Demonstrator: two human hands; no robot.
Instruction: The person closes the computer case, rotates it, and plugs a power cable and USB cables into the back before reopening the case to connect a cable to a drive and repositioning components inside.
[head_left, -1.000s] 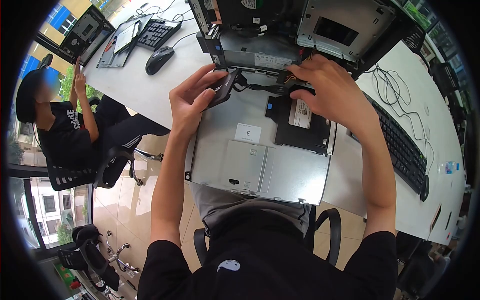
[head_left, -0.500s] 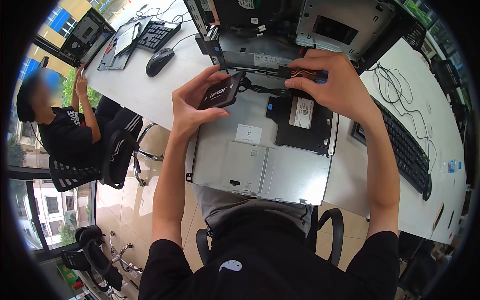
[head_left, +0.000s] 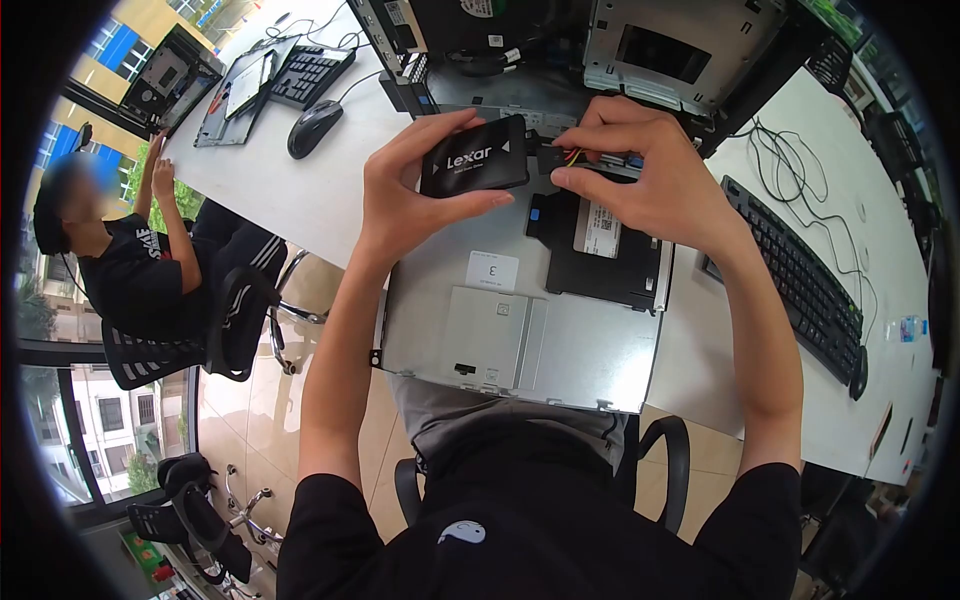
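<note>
My left hand [head_left: 400, 190] grips a black Lexar solid state drive [head_left: 474, 162] between thumb and fingers, its labelled face turned up towards me. Just to the right, my right hand [head_left: 655, 175] pinches a black cable connector [head_left: 549, 158] with red and yellow wires. A small gap seems to separate the connector from the drive's right edge. Both are above the open computer case [head_left: 415, 325]. Below my right hand, a black drive unit [head_left: 605, 270] with a white label sits in the case.
A keyboard [head_left: 800, 285] and loose cables [head_left: 790, 180] lie on the right of the desk. On the left are a mouse [head_left: 315, 128], another keyboard [head_left: 312, 75] and a dark panel [head_left: 225, 115]. Another person [head_left: 140, 250] sits at far left beside a second opened case [head_left: 170, 80].
The drive has moved right and up and turned so its label faces me more squarely. My right hand has shifted slightly left with the connector, narrowing the distance between them.
</note>
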